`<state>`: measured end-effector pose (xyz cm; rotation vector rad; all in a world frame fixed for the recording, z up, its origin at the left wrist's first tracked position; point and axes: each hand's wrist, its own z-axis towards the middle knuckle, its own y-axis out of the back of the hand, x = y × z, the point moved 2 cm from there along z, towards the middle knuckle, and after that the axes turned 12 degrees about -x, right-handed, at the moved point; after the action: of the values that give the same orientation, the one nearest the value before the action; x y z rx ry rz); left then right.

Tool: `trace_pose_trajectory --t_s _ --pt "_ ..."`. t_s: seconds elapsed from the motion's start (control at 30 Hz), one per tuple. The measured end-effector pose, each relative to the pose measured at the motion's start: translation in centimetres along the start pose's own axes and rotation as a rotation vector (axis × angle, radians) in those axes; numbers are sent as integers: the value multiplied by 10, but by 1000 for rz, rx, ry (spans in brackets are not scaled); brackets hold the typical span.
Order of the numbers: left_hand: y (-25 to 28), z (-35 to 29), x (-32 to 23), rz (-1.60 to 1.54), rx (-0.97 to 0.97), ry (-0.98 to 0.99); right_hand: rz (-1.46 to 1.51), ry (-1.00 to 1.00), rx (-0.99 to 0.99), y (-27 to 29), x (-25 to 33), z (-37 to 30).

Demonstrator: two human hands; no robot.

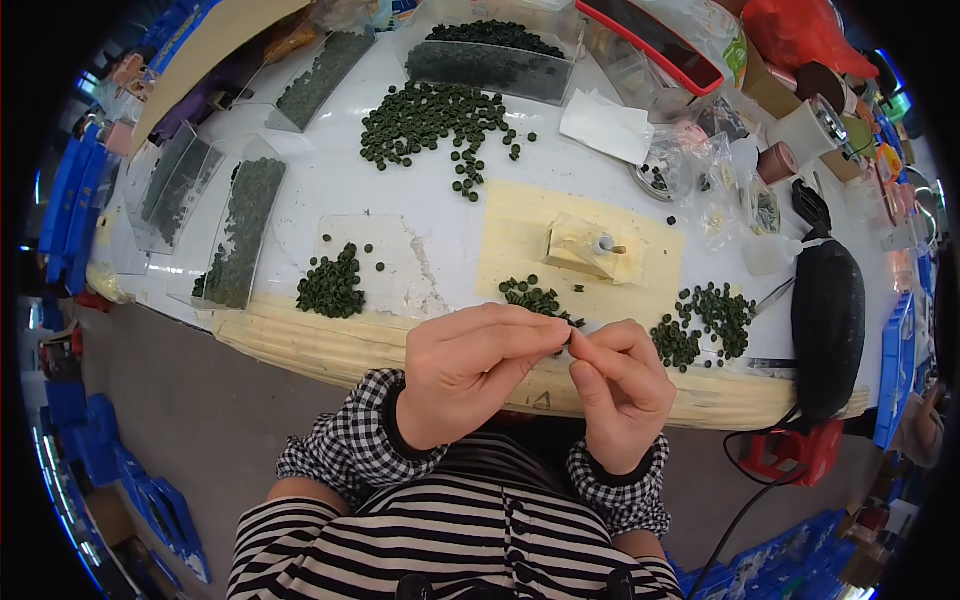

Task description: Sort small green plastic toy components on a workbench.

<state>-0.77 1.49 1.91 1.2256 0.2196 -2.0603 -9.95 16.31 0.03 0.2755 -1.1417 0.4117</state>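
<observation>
My left hand is closed in a pinch. A small dark green round piece shows at its fingertips. My right hand meets it there, its fingers curled and its fingertips at the same piece; how much each hand grips is partly hidden. Just beyond the fingers lies a heap of the same green pieces. To the right of my right hand is another loose heap. Farther left sits a third heap on a clear sheet. A small cream block fixture with a metal post stands on a yellowish sheet.
A large spread of green pieces lies at the back, before a clear bin of them. More clear trays stand at the left. A black padded object with a cord is on the right. A red-cased phone and white tissue lie behind.
</observation>
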Motion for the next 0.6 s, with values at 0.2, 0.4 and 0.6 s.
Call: trace_pose_trajectory --t_s 0.2,0.4,0.6 --pt "-4 -7 11 -540 -46 592 -139 187 46 0 5 -1" --pt "-2 -8 14 -419 -33 379 4 25 35 -3 2 -5" --pt "-1 -9 19 -663 -31 608 -56 73 56 -3 1 -2"
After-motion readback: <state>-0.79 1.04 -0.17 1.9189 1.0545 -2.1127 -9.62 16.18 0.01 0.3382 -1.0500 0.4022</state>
